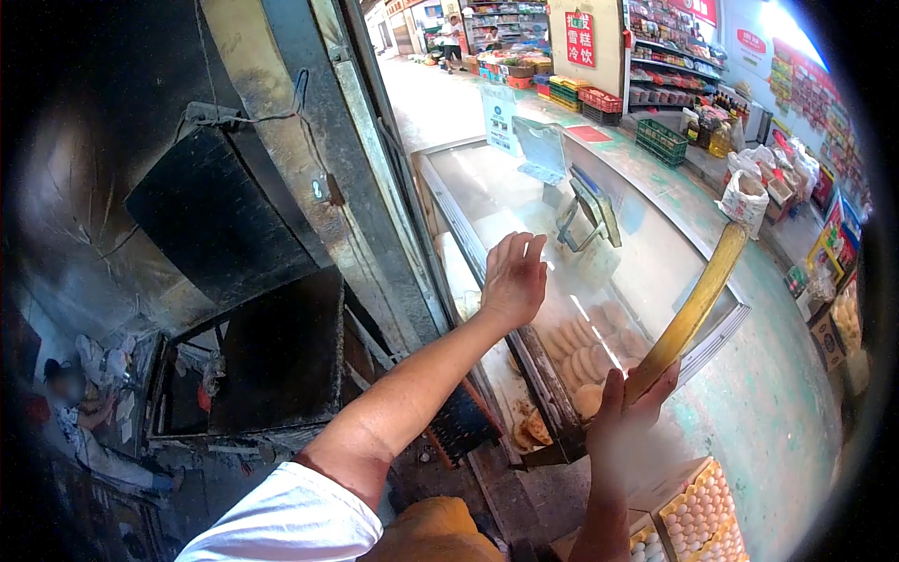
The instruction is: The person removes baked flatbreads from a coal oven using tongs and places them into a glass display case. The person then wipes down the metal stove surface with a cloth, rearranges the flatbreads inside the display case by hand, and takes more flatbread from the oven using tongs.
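My right hand (639, 403) grips the lower end of a long, slightly curved yellow-brown wooden piece (691, 314), which slants up to the right over the glass case. What the piece is I cannot tell. My left hand (514, 281) is stretched out over the near edge of the glass display case (646, 211), with fingers extended and nothing visible in them. Below the glass, between my hands, lie rows of round flat breads (585, 347). Part of my right wrist is blurred.
A tablet-like device on a stand (596, 208) tops the case. Egg trays (707, 515) sit at lower right. A black metal box (276, 356) and a post (323, 178) stand left. A seated person (89, 421) is far left; shop shelves (676, 61) line the back.
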A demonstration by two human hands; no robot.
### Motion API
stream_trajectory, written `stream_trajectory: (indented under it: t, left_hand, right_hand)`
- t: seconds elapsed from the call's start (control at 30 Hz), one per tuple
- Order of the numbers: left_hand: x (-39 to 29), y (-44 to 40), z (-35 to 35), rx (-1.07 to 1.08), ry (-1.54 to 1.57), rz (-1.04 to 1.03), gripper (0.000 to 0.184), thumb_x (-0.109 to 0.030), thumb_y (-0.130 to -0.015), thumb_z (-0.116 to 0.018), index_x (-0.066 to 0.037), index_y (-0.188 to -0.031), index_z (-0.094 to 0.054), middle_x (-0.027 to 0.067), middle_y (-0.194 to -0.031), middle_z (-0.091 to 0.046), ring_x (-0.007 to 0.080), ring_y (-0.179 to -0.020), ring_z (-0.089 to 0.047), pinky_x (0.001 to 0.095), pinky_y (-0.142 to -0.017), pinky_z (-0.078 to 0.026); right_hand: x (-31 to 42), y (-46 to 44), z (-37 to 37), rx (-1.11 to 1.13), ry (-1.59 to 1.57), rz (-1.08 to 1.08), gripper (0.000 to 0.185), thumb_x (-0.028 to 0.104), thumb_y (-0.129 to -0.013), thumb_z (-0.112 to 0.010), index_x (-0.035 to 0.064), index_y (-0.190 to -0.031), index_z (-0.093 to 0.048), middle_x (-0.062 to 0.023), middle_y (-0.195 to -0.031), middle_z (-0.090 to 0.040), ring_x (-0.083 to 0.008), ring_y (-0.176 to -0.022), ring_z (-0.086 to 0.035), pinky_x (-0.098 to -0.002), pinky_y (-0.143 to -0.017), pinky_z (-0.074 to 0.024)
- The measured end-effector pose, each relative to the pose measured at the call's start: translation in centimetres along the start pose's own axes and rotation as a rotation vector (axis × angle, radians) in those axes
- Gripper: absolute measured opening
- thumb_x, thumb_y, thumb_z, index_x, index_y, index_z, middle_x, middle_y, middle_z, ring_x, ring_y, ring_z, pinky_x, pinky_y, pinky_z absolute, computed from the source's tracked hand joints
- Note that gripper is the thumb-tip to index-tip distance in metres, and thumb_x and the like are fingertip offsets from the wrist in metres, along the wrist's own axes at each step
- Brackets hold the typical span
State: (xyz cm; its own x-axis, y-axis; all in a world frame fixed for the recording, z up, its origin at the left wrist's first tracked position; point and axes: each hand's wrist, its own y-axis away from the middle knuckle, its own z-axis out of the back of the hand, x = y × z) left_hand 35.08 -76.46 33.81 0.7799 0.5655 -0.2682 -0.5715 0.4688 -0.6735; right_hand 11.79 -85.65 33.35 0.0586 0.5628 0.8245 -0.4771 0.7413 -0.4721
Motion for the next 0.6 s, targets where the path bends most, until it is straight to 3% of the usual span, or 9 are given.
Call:
stream_trajectory:
  t: [0.3,0.43,0.6]
  left_hand:
    - [-0.02,0.01,0.12,0.010,0.011,0.010,0.044,-0.011,-0.087,-0.060,-0.009,-0.130,-0.047,0.0135,-0.127,-0.048,0.0340,-0.128,-0.041,0.0471,-0.108,-0.031]
    - [0.07,-0.01,0.02,-0.011,-0.007,0.005,0.047,-0.008,-0.086,-0.062,-0.009,-0.131,-0.047,0.0131,-0.127,-0.049,0.0344,-0.126,-0.044,0.0484,-0.105,-0.035]
    - [0.02,0.06,-0.05,-0.009,0.006,0.012,0.045,-0.009,-0.086,-0.060,-0.009,-0.129,-0.048,0.0133,-0.127,-0.048,0.0335,-0.128,-0.041,0.0469,-0.108,-0.032]
  right_hand:
    - [0.15,-0.03,-0.07,-0.016,-0.013,-0.019,0.074,0.029,-0.093,-0.061,0.0028,-0.151,-0.023,-0.0129,-0.102,-0.056,-0.0246,-0.093,-0.057,-0.0392,-0.082,-0.0484]
    - [0.21,-0.04,-0.04,-0.020,-0.028,-0.019,0.074,0.029,-0.093,-0.061,0.0027,-0.151,-0.023,-0.0131,-0.103,-0.055,-0.0249,-0.094,-0.057,-0.0393,-0.082,-0.0483]
    - [0.37,-0.05,0.07,-0.022,-0.049,-0.011,0.072,0.026,-0.093,-0.060,0.0029,-0.150,-0.024,-0.0149,-0.105,-0.056,-0.0260,-0.097,-0.057,-0.0400,-0.085,-0.0475]
